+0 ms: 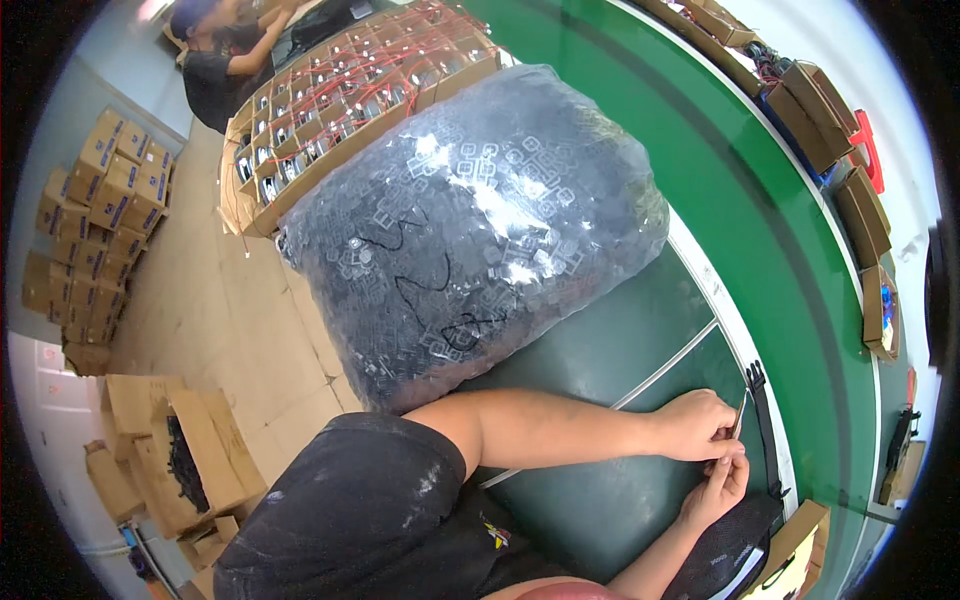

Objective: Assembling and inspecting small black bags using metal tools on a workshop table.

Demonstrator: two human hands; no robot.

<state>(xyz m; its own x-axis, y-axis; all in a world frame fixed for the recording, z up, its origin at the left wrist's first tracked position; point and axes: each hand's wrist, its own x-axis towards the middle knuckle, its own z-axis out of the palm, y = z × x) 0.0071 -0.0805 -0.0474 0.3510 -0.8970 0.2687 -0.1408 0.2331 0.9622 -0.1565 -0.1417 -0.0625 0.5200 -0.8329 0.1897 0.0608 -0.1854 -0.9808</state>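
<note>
My left hand (695,425) reaches across the dark green table, its fingers closed in a pinch on a thin, narrow item (740,415) with a metallic look, whose kind I cannot make out. Just below it, my right hand (722,488) has its fingertips pressed together, meeting those of the left; anything between them is hidden. Beside both hands a black strap (766,430) with a buckle end runs along the table's pale edge. Near my right forearm lies a black bag-like item (715,560) with a pale strip.
A big clear plastic bag (470,220) of black buckles stands on the table. Behind it, a partitioned carton (262,215) holds parts with red wires; a person (225,65) works there. A green belt (720,190), parts boxes (860,215) and stacked cartons (115,190) surround this.
</note>
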